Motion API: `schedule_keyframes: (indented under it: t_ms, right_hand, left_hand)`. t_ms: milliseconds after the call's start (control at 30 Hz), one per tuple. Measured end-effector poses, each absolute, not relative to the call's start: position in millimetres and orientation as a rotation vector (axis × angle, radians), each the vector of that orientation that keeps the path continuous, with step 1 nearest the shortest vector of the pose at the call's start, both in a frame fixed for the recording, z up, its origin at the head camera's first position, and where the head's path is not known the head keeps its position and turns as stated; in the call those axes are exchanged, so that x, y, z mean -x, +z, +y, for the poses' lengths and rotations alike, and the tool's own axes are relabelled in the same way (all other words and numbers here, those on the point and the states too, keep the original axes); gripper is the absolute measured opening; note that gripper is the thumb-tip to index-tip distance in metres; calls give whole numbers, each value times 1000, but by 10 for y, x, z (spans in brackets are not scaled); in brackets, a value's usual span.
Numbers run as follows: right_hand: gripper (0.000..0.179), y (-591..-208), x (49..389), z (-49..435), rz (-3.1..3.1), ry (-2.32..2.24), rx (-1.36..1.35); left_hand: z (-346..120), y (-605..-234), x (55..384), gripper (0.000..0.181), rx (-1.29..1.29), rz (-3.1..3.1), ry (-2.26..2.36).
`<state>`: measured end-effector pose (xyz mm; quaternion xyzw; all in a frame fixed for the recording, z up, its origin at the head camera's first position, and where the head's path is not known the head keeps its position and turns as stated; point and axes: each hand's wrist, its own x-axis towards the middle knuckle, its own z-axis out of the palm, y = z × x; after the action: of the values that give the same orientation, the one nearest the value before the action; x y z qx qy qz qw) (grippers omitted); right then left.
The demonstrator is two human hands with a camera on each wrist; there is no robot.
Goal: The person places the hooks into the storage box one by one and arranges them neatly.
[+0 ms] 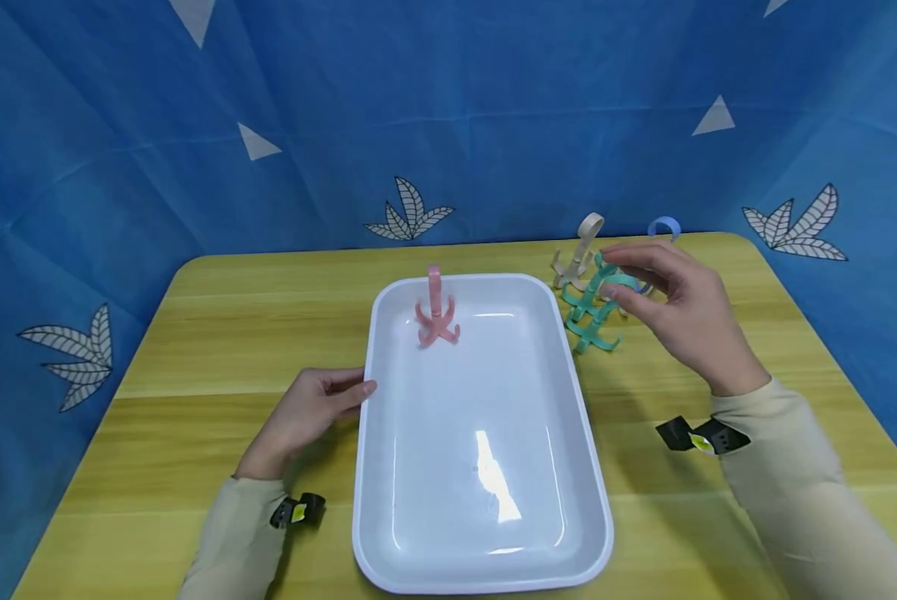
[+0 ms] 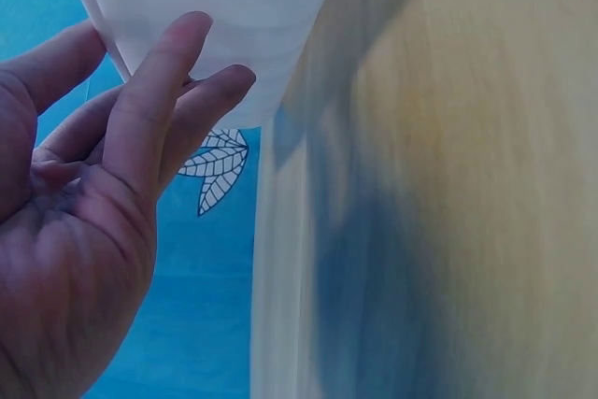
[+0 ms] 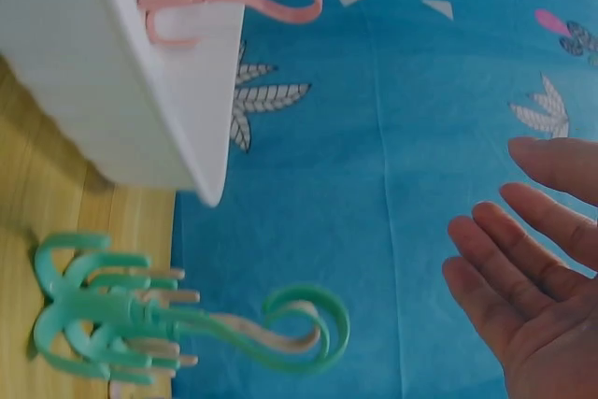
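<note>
My left hand (image 1: 309,417) holds the left side of a white tray (image 1: 486,400), thumb over the rim and fingers against its outer wall. A pink multi-prong hook (image 1: 436,317) stands inside the tray's far end. Beyond the tray's right rim, green multi-prong hooks (image 1: 591,312) overlap on the table. My right hand (image 1: 689,300) hovers by them with thumb and fingers apart. In the right wrist view, its palm (image 3: 551,324) shows with nothing in it, a gap away from the green hook's curled top (image 3: 322,324).
A beige hook (image 1: 579,254) stands behind the green ones, and a blue hook (image 1: 664,225) is partly hidden behind my right hand. The wooden table (image 1: 261,333) ends at a blue patterned cloth (image 1: 493,125) at the back.
</note>
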<state>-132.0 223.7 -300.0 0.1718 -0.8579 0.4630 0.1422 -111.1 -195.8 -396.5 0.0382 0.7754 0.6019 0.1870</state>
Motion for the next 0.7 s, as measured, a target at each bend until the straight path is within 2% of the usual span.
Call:
schedule_keyframes:
  t_ms: [700]
  right_hand:
    - [41,-3277,1451,2657,-2612,1278,-261]
  left_hand:
    - [-1961,-3966,1105,49,-134,2138,1729]
